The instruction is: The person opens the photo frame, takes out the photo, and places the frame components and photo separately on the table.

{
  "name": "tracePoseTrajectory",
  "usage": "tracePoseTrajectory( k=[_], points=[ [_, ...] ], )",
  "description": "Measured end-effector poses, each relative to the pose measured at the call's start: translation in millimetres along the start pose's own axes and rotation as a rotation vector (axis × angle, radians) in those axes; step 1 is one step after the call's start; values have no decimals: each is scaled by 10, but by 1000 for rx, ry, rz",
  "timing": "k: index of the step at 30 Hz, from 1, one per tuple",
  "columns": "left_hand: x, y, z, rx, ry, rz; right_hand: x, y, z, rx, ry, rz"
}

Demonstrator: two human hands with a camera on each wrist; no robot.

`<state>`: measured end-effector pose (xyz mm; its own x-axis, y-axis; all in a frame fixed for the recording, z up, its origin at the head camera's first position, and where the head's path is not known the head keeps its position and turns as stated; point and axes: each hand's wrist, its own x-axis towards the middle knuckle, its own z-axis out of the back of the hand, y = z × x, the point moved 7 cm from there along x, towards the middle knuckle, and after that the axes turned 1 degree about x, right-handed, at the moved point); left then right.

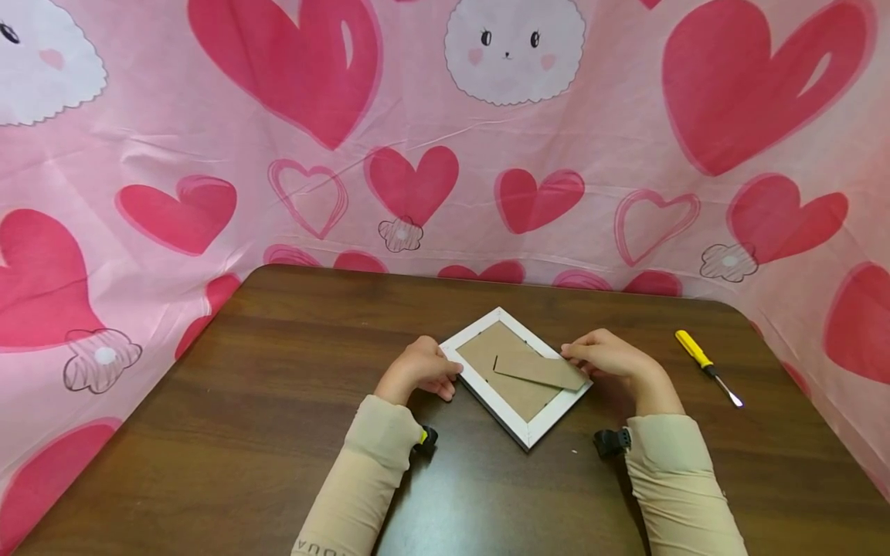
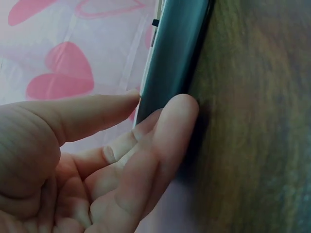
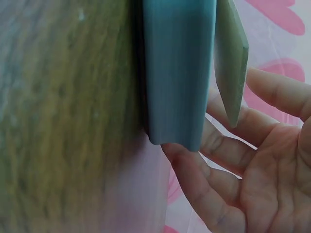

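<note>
A white picture frame (image 1: 495, 395) lies face down on the table, turned so its corners point left, right, near and far. Its brown backing board (image 1: 499, 338) carries a flat easel leg (image 1: 541, 370) that slants toward the right corner. My left hand (image 1: 419, 369) holds the left corner, with the thumb at the top edge and fingers at the side (image 2: 167, 63). At the right corner, my right hand (image 1: 615, 361) grips the frame; in the right wrist view its thumb is by the easel leg (image 3: 232, 63) and its fingers reach around the frame's side (image 3: 180, 73).
A screwdriver (image 1: 705, 366) with a yellow and black handle lies to the right of the right hand. The dark wooden table (image 1: 229, 432) ends at a pink cloth backdrop (image 1: 431, 116) printed with hearts.
</note>
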<state>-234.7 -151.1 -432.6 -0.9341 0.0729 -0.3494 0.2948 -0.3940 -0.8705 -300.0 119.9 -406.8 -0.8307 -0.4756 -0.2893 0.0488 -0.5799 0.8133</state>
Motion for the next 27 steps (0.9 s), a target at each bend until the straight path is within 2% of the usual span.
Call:
tracePoseTrajectory(
  k=[10,15,27],
  points=[
    [61,6,-6,-53,-15,-6,-6,39,-24,-4,14,38],
    [84,18,11,-67,-44,-5,-19,69,-28,-3,15,48],
    [127,8,9,-22,-66,-41,-38,67,-62,-29,47,7]
  ],
)
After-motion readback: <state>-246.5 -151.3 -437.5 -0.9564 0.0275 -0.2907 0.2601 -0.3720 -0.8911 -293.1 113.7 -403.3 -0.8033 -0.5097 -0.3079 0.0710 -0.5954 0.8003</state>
